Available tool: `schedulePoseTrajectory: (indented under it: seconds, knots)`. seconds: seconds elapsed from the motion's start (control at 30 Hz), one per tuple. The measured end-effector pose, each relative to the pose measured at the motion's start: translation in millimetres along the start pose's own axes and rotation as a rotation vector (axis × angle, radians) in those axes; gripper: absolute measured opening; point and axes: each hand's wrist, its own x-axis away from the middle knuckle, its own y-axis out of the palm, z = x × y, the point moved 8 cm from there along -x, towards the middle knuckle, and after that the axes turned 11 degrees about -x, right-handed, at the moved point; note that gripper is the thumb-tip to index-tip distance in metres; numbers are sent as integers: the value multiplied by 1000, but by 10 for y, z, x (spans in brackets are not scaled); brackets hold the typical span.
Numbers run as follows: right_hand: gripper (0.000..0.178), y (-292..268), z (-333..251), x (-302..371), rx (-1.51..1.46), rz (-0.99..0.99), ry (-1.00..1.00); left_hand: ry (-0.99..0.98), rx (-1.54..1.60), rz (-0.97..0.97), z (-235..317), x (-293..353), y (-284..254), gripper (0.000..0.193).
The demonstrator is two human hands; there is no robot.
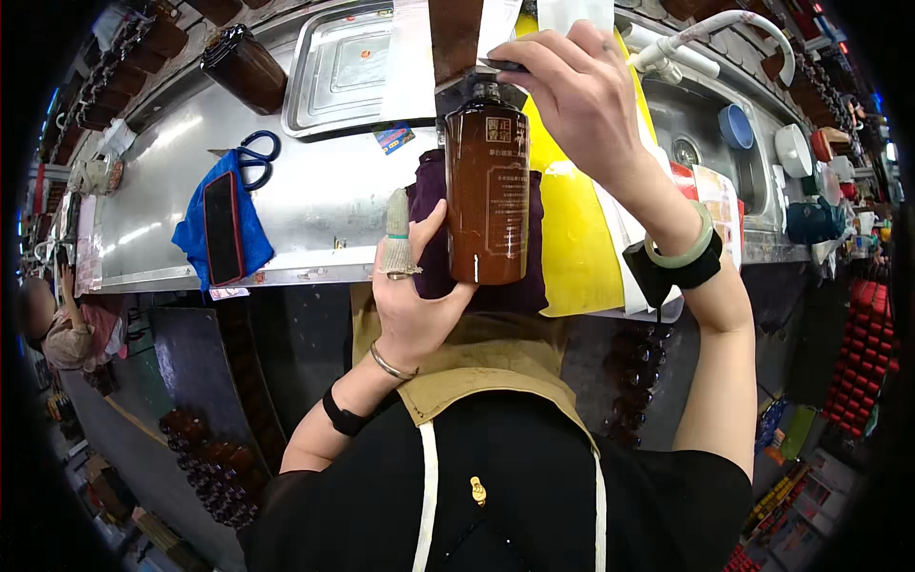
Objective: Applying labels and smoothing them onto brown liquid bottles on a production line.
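A brown glossy bottle point(487, 205) with pale printing stands in front of me, its dark neck pointing away from me, over a dark purple cloth point(431, 186). My left hand point(416, 303) grips its lower left side, the thumb by the base. One finger of that hand wears a knitted finger cover point(398, 234) and sticks out, off the bottle. Above the bottle's neck, my right hand point(586, 100) pinches a small, thin dark tool point(505, 66); its exact kind is not clear. Whether the tool touches the neck I cannot tell.
Left on the metal bench lie blue-handled scissors point(255, 160), a blue cloth point(202, 234) and a phone point(223, 229). Behind are a metal tray point(334, 81) and a brown jar point(242, 69). A yellow sheet point(569, 238) is right of the bottle, then a sink point(701, 114) with a tap point(710, 29).
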Motion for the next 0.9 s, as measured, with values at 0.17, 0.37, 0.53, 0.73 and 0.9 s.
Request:
schedulePoseTrajectory:
  seconds: [0.17, 0.37, 0.53, 0.73, 0.9]
  knots:
    - [33, -15, -899, 647, -295, -110, -258, 73, -22, 60, -12, -32, 14, 72]
    - [23, 79, -313, 231, -299, -10, 111, -20, -3, 1, -75, -10, 14, 71]
    - [15, 35, -608, 465, -111, -66, -147, 93, -77, 0, -17, -58, 0, 66]
    - [23, 105, -494, 405, -503, -156, 200, 50, 16, -113, -189, -14, 120, 66]
    - [29, -22, -466, 684, -263, -4, -4, 95, -17, -118, -246, 66, 173, 71]
